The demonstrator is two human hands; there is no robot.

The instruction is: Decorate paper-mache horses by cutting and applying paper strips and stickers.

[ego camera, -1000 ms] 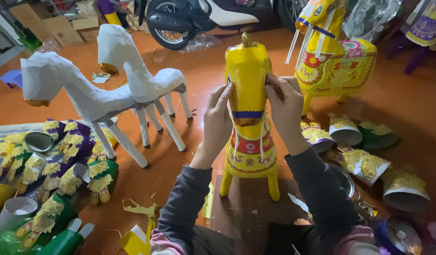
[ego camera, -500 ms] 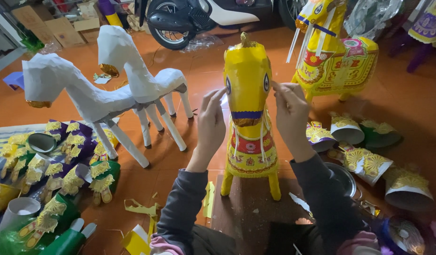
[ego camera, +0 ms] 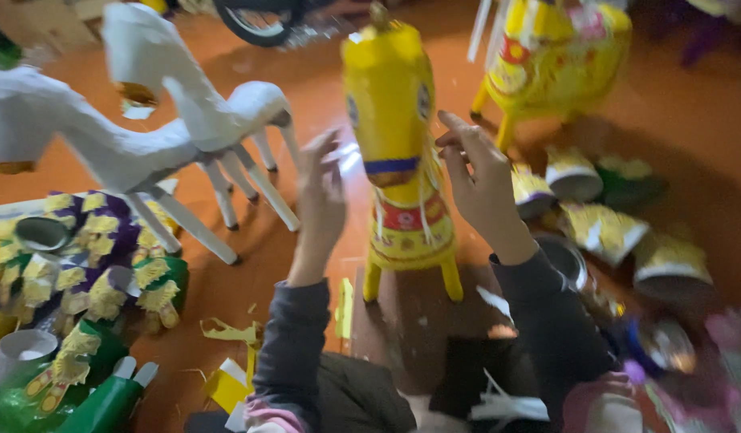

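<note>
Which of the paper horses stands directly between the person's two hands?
The finished yellow horse in the centre, facing the camera between left hand and right hand. The white horses stand leftward, undecorated.

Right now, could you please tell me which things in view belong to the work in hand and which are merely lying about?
In hand:
yellow paper horse
left hand, open beside it
right hand, at its head

Lying about:
white paper horses
second yellow horse
paper cups
green and purple trimmings

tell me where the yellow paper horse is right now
In the head view the yellow paper horse stands upright on the orange floor at centre, between the left hand and right hand, with white horses to its left.
</note>
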